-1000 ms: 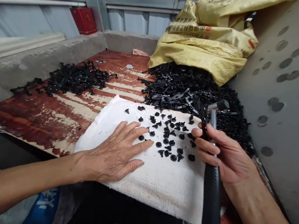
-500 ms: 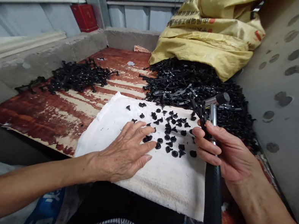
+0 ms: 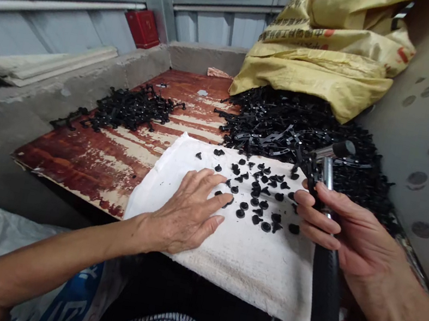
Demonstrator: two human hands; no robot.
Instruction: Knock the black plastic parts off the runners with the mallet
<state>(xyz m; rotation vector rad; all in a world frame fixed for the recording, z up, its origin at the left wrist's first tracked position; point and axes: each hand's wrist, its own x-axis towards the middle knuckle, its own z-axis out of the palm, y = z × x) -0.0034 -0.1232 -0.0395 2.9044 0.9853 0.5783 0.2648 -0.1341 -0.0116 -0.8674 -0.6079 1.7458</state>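
My left hand (image 3: 191, 212) lies palm down over a white cloth (image 3: 237, 264), fingers spread. Its fingertips are beside or on small black mushroom-shaped plugs (image 3: 244, 206), several of which are scattered over the cloth. In my right hand (image 3: 344, 227) is a small hammer (image 3: 326, 291), with a shiny metal shaft, a black-tipped head and a black grip pointing down. Pinched along with it are some thin black linked parts (image 3: 310, 166), partly hidden by the fingers and the hammer head. The right hand is at the cloth's right edge.
A large heap of black linked strips (image 3: 282, 128) lies behind the cloth, under a yellow woven sack (image 3: 317, 71). A smaller black pile (image 3: 132, 107) sits on the worn red board (image 3: 74, 152). A spotted panel (image 3: 422, 136) rises at right; a red box (image 3: 142, 29) stands on the back-left ledge.
The whole view has swung left, so everything appears further right. Against the cloth, my left hand has shifted slightly left. My right hand still holds the hammer and black parts.
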